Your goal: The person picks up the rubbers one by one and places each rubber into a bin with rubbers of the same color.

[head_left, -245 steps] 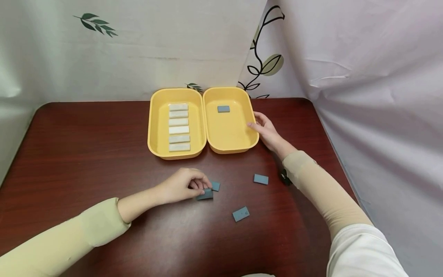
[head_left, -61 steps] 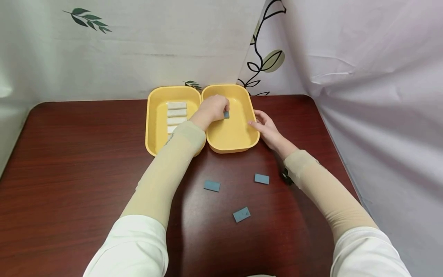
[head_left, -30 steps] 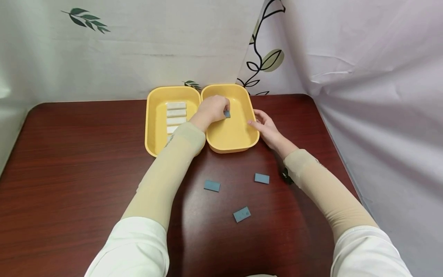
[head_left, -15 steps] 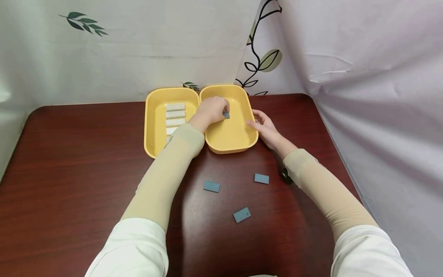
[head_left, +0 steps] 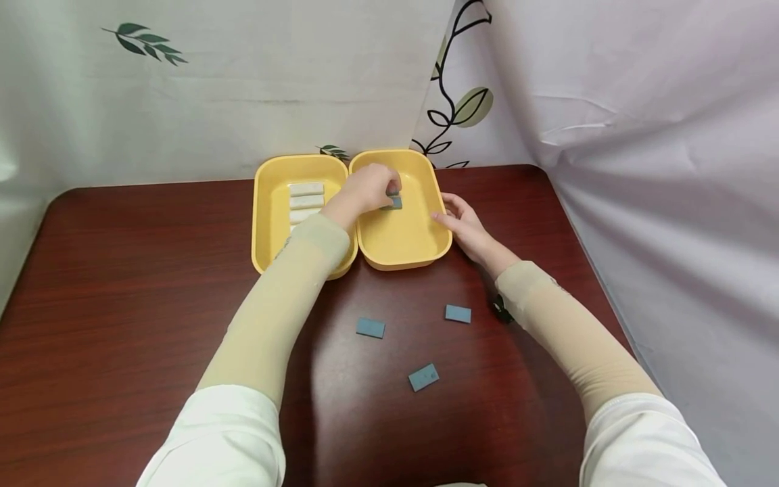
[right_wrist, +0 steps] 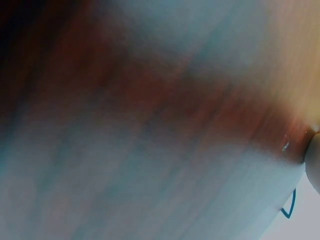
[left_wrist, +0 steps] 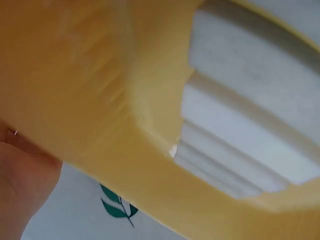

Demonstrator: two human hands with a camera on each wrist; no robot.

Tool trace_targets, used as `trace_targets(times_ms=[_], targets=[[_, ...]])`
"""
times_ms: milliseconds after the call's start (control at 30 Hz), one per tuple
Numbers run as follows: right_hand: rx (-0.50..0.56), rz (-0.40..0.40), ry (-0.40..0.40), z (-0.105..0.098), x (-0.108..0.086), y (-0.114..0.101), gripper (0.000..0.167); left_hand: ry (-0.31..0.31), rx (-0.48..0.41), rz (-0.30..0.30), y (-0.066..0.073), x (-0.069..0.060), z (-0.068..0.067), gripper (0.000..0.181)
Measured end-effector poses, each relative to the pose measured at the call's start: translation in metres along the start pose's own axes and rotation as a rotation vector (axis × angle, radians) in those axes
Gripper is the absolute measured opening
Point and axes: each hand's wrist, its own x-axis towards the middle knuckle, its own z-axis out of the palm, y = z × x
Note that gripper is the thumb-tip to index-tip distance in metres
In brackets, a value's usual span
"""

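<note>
In the head view my left hand (head_left: 368, 186) is inside the right yellow tray (head_left: 404, 247), just over a small blue-grey tile (head_left: 395, 203). Its thumb and fingers look parted above that tile; a second blue-grey piece shows partly beneath the fingers. My right hand (head_left: 462, 222) holds the same tray's right rim, thumb inside and fingers outside. Part of my left hand (left_wrist: 25, 182) enters the left wrist view at the lower left. A sliver of my right hand (right_wrist: 313, 162) shows at the right wrist view's edge.
The left yellow tray (head_left: 263, 223) holds a column of white tiles (head_left: 307, 201), partly hidden by my left forearm. Three blue-grey tiles lie on the dark red table (head_left: 122, 304): one left (head_left: 370, 328), one right (head_left: 458, 314), one nearer (head_left: 423, 377). Pale curtains stand behind and at the right.
My left hand carried a blue-grey tile from the table into the right tray. Within the last half second it has shifted slightly up and left, uncovering more of that tile. My right hand keeps its hold.
</note>
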Motion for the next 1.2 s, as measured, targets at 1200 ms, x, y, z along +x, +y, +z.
trace_targets(times_ms=[1200], targets=[[-0.010,0.001,0.002,0.001,-0.002,-0.002,0.058,0.090,-0.153,0.269,0.016,-0.107,-0.043,0.021]])
